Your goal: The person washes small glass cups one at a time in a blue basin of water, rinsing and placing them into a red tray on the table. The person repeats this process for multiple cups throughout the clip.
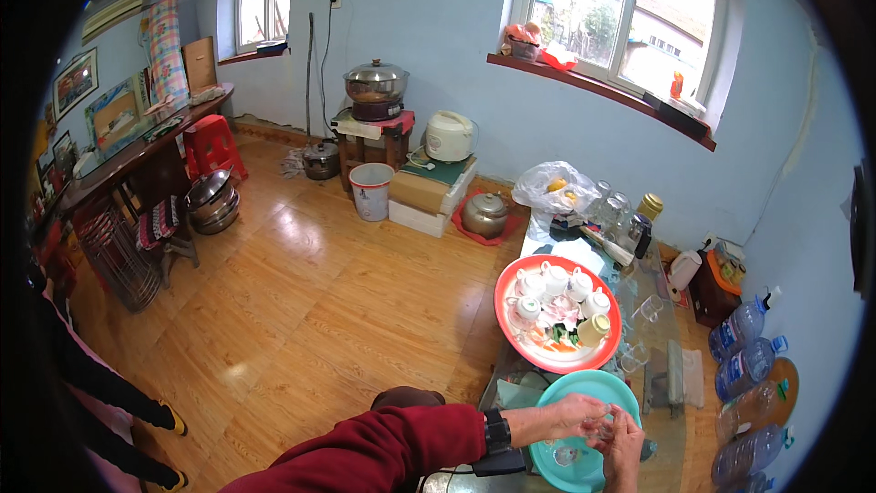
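My left hand [577,418], with a black watch band at the wrist and a maroon sleeve, reaches over a turquoise plastic basin [547,394]. My right hand [623,441] meets it above the basin's right half. Between them the fingers of both pinch a small clear object [598,431], perhaps a glass; they hide much of it. Another clear item [568,455] lies in the bottom of the basin. Just beyond is a red-rimmed enamel tray [504,315] with several white cups [556,278], mostly upside down, and a yellowish cup [594,330].
Clear glass mugs [635,356] stand on the glass-topped table [660,383] right of the basin. Several large plastic bottles [749,363] line the right wall. Farther off are a rice cooker [448,135], a bin [371,193] and a kettle [485,214]. A person's legs [116,383] show at left.
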A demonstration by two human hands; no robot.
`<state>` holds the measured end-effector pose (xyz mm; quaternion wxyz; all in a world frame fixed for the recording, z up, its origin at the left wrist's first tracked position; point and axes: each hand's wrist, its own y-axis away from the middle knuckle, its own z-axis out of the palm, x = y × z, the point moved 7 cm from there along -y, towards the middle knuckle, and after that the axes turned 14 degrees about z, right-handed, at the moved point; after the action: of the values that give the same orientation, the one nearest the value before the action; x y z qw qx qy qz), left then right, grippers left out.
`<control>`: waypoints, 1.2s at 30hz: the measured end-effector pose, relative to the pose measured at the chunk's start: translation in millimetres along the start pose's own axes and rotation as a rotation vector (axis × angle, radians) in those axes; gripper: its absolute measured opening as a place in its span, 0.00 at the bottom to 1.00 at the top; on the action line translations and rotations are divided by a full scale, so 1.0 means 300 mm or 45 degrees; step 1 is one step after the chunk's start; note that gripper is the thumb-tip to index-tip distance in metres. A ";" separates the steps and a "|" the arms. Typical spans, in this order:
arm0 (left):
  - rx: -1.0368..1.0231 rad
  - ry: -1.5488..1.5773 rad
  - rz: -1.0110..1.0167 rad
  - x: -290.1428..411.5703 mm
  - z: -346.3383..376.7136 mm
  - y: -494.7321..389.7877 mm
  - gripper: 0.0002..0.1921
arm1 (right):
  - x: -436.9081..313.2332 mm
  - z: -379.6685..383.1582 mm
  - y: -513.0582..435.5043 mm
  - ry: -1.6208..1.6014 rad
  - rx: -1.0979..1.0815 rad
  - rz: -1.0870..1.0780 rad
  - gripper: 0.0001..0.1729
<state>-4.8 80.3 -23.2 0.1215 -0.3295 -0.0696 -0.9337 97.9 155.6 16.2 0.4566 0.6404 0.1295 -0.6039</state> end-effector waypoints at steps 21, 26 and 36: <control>-0.234 0.026 -0.046 0.039 0.039 0.003 0.17 | -0.005 0.021 0.027 -0.263 -0.119 0.038 0.24; -0.057 0.028 -0.014 0.052 -0.007 -0.012 0.15 | -0.045 0.083 0.085 -0.242 -0.231 0.001 0.21; 0.015 -0.085 -0.024 0.042 0.031 0.034 0.13 | 0.010 0.065 0.033 -0.037 0.002 0.075 0.20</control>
<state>-6.0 70.1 -7.4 0.1121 -0.3592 -0.0823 -0.9228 93.1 134.5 20.5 0.4753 0.6355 0.1035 -0.5996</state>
